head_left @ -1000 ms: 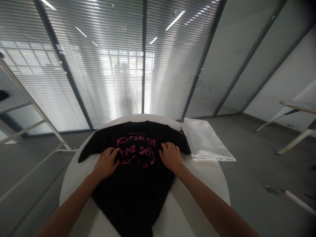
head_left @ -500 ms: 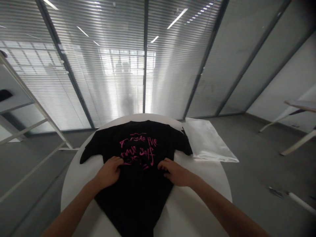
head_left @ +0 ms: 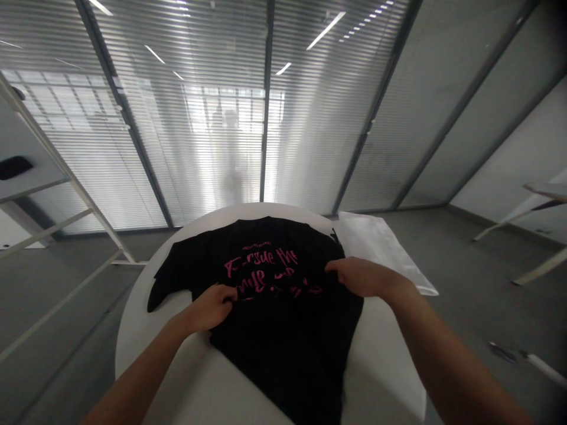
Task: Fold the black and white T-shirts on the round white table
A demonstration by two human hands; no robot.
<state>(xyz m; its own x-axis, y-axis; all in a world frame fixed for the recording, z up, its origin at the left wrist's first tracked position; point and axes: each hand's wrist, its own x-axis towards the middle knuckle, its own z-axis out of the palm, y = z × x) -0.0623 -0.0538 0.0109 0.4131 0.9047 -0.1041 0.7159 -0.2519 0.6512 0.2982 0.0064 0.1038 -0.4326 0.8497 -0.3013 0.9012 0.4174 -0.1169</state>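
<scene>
Right fingers (head_left: pixel 337 265) — apparently pinching — have drawn the black shirt (head_left: pixel 287 336) rightward.

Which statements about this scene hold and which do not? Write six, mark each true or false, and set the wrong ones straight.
1. The black shirt lies on the white table. True.
2. The table has square corners. False: its edge is curved.
3. The left hand and the right hand both have fingers on the shirt. True.
4. The shirt's upper face is plain. False: it carries pink lettering.
5. The white sheet reaches past the table's edge. True.
6. That sheet lies at the person's left. False: it lies at the person's right, beside the shirt.
</scene>
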